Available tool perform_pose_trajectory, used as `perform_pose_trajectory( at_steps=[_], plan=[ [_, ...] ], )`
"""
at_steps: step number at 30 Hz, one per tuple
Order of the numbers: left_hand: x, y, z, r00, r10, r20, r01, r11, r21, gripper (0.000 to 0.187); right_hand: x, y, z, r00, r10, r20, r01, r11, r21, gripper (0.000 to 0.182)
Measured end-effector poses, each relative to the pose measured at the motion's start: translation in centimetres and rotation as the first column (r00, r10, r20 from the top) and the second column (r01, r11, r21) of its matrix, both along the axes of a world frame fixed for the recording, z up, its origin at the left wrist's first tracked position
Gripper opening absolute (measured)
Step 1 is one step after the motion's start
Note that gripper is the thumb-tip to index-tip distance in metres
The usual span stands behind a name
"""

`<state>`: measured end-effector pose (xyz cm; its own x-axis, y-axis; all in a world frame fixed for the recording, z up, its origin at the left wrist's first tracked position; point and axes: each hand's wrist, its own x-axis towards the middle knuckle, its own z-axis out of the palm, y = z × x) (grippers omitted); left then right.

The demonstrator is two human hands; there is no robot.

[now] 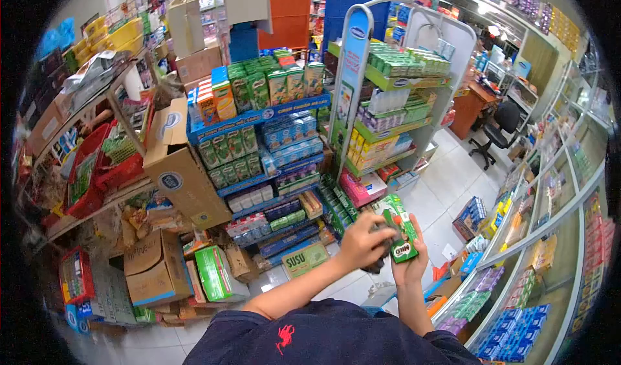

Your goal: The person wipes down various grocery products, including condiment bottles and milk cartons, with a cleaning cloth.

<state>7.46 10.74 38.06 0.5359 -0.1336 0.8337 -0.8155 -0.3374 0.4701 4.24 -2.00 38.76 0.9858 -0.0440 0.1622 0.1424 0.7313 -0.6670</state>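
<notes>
In my right hand (410,265) is a green Milo drink carton pack (403,249), tilted, its lettering toward me. The fingers are wrapped round its side. My left hand (364,241) is closed at the pack's left side, its fingers curled and slightly blurred. A dark, crumpled cloth (376,265) hangs below those fingers, partly hidden by the hand. Just beyond the hands, more green cartons (387,204) lie by a pink box (363,189) at the foot of the green-edged rack.
Ahead stands a blue display shelf (268,113) of drink cartons, with a taller rack (392,82) to its right. Cardboard boxes (155,268) and a red basket (76,274) are at left. Glass-fronted shelves (517,271) line my right. A blue crate (470,217) sits on the tiled floor.
</notes>
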Motion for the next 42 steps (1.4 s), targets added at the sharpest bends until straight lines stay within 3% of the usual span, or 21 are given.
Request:
perform_pose_trajectory(
  at_steps=[3, 6, 8, 13, 16, 21, 25, 27, 31, 32, 35, 38, 40, 42],
  plan=[
    [1.8, 1.8, 0.5, 0.982, 0.179, -0.064, -0.184, 0.98, -0.073, 0.028, -0.6, 0.7, 0.1, 1.0, 0.014, 0.013, -0.015, 1.0, 0.013, 0.064],
    [1.8, 1.5, 0.7, 0.955, 0.203, -0.215, -0.242, 0.955, -0.174, 0.021, -0.8, 1.1, 0.0, 1.0, 0.028, 0.003, -0.028, 0.999, -0.023, 0.063],
    [0.7, 0.4, 0.0, 0.972, 0.132, -0.193, -0.165, 0.973, -0.163, 0.023, -0.2, 1.0, -0.4, 1.0, -0.003, 0.008, 0.003, 0.999, 0.04, 0.061],
    [-2.3, -3.0, -0.7, 0.988, -0.123, -0.096, 0.118, 0.991, -0.058, 0.031, 0.4, -0.7, 0.8, 0.996, -0.091, -0.008, 0.091, 0.996, 0.009, 0.058],
    [-0.9, -3.4, -0.7, 0.997, -0.057, -0.052, 0.054, 0.997, -0.05, 0.03, 0.2, -2.1, 0.8, 0.998, -0.06, 0.03, 0.061, 0.997, -0.037, 0.058],
    [1.9, -1.0, 0.7, 0.978, 0.132, -0.159, -0.149, 0.983, -0.105, 0.027, -0.5, -2.0, 0.1, 0.999, 0.032, 0.027, -0.031, 0.998, -0.046, 0.057],
    [-0.5, -2.9, -0.8, 0.994, -0.01, -0.104, 0.007, 0.999, -0.035, 0.028, -0.2, -1.6, 0.1, 0.993, -0.056, 0.1, 0.063, 0.996, -0.064, 0.054],
    [-2.9, -3.8, -0.8, 0.985, -0.165, -0.055, 0.167, 0.986, 0.022, 0.03, -0.3, -2.2, 0.6, 0.998, -0.058, -0.009, 0.057, 0.997, -0.046, 0.054],
    [-3.1, -3.1, 0.3, 0.983, -0.181, -0.015, 0.182, 0.979, 0.092, 0.032, -1.3, -2.2, 0.8, 0.999, -0.04, -0.011, 0.04, 0.999, 0.012, 0.057],
    [-1.9, -2.3, -0.1, 0.999, -0.029, -0.038, 0.031, 0.999, 0.043, 0.03, -1.8, -2.5, 0.2, 0.999, -0.034, -0.01, 0.034, 0.999, 0.004, 0.058],
    [0.3, -1.1, 0.2, 0.983, 0.155, -0.094, -0.16, 0.986, -0.053, 0.028, -2.8, -2.1, -0.1, 0.999, -0.028, -0.02, 0.027, 0.999, -0.019, 0.061],
    [-0.7, -1.6, 0.3, 0.979, 0.096, -0.179, -0.12, 0.985, -0.127, 0.027, -3.3, -1.7, -0.4, 0.998, -0.057, -0.041, 0.056, 0.998, -0.024, 0.062],
    [-2.1, -3.0, -0.5, 0.995, -0.017, -0.097, 0.009, 0.997, -0.082, 0.028, -2.7, -1.7, -0.9, 0.988, -0.153, -0.006, 0.152, 0.986, -0.066, 0.062],
    [-4.2, -4.0, -1.0, 0.992, -0.117, -0.047, 0.115, 0.993, -0.034, 0.03, -2.7, -2.4, -0.7, 0.992, -0.117, -0.039, 0.115, 0.991, -0.069, 0.061]
  ],
)
